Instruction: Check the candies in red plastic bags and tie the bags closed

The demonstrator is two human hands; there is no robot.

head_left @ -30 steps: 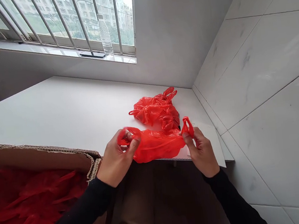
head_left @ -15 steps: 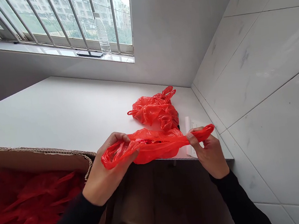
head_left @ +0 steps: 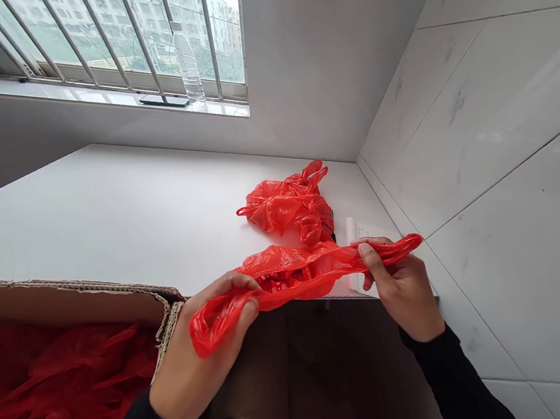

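Observation:
A red plastic bag [head_left: 298, 284] is stretched between my two hands at the table's front edge, its mouth partly parted along the top. My left hand [head_left: 214, 340] pinches the handle on the left side, and the loop hangs over the palm. On the other side my right hand [head_left: 398, 284] grips the right handle, whose end sticks out past the fingers. Crumpled red plastic shows within the opening; I cannot tell what else is inside. Just behind lies a bunched red plastic bag [head_left: 286, 202] with its handles pointing up and left.
An open cardboard box [head_left: 83, 287] full of red bags stands at the left. The white table [head_left: 124, 206] meets a tiled wall [head_left: 505, 166] on the right. A white paper item [head_left: 351, 232] lies near the right hand. A bottle [head_left: 188, 62] and a phone [head_left: 163, 101] rest on the windowsill.
My hands have drawn further apart, pulling the bag's handles outward. The left hand has come lower and nearer, and the bag's mouth has widened.

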